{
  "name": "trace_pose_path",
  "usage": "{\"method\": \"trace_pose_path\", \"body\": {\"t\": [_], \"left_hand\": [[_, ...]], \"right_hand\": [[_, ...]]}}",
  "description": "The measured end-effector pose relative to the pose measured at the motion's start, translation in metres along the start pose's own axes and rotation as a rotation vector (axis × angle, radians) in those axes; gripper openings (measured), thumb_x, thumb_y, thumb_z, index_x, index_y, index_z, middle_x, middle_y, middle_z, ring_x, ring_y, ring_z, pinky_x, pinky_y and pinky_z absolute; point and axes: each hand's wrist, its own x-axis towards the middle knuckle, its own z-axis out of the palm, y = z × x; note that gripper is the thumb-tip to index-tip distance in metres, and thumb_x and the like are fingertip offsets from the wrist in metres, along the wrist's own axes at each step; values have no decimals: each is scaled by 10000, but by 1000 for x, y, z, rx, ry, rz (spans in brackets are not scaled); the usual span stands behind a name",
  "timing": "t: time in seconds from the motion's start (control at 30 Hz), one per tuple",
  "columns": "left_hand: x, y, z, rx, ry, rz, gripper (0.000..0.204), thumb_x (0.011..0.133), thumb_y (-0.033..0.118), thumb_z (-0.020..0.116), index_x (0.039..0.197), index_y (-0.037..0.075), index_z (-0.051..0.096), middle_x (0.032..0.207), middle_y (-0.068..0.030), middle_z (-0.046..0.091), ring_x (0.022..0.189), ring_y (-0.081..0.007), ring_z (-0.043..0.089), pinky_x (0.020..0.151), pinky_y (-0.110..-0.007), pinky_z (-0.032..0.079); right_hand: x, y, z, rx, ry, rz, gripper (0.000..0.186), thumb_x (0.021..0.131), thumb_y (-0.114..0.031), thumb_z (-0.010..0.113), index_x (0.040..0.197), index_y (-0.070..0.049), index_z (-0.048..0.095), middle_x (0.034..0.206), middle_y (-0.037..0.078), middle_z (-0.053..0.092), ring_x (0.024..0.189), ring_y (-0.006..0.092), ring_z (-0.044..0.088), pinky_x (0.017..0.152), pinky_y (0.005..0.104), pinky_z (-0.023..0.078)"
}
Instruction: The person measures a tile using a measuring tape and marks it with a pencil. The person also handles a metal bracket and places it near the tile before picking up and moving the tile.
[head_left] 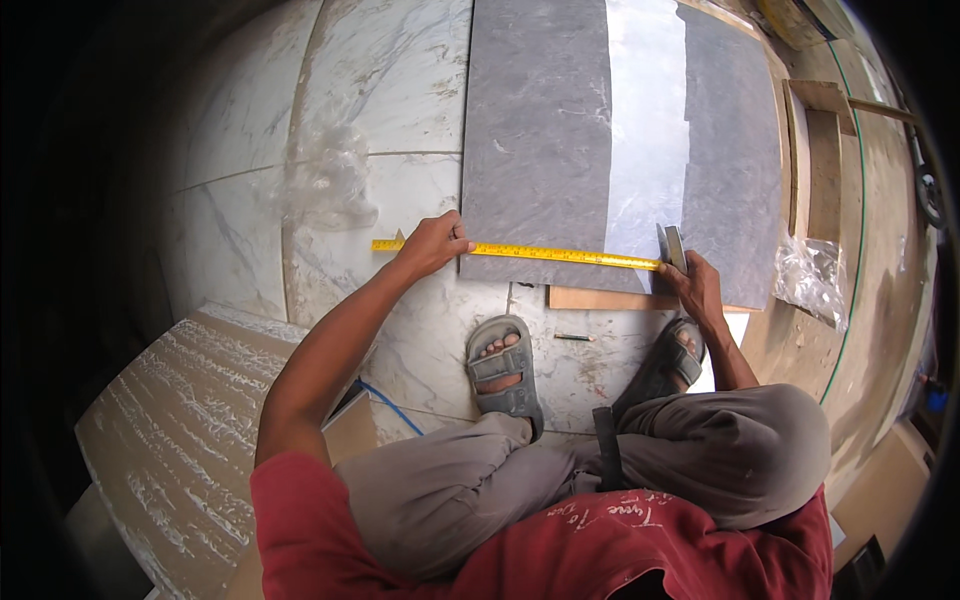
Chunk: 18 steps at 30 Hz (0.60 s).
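Head view: both hands hold yellow measuring tape, long axis left-right, free end left.

The left hand pinches a long, thin yellow measuring tape; the right hand grips its other end. Between and beyond both hands lies a veined grey rectangular panel. Crumpled clear plastic film lies beyond the left hand, to its left.
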Motion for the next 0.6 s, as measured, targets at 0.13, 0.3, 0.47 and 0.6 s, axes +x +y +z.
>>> {"method": "trace_pose_path", "body": {"t": [0.13, 0.3, 0.47, 0.6], "left_hand": [[1, 3, 1, 48, -5, -28, 285, 802, 238, 710, 838, 12, 541, 736, -104, 609, 685, -190, 572, 638, -317, 448], [0, -6, -6, -44, -43, -2, 225, 799, 185, 696, 862, 22, 555, 730, -85, 607, 677, -184, 571, 643, -318, 455], [5, -20, -13, -114, -145, -35, 176, 789, 137, 671, 895, 24, 587, 717, -56, 604, 665, -150, 565, 631, -296, 454], [6, -18, -16, -102, -172, -24, 153, 790, 110, 638, 909, 21, 602, 722, -58, 609, 671, -145, 567, 627, -294, 452]], "right_hand": [[6, 6, 4, -96, 14, 8, 384, 786, -330, 737, 820, 16, 575, 763, 210, 609, 692, 349, 587, 642, 431, 444], [5, 20, -3, -127, 103, -12, 383, 772, -317, 750, 795, 15, 561, 741, 207, 599, 670, 355, 569, 632, 430, 440], [5, 32, -12, -61, 97, 57, 354, 763, -274, 759, 825, 20, 572, 713, 218, 606, 663, 322, 593, 645, 412, 454], [5, 39, -14, -77, 105, 61, 358, 765, -278, 756, 839, 22, 576, 727, 216, 615, 669, 316, 600, 649, 408, 458]]}}
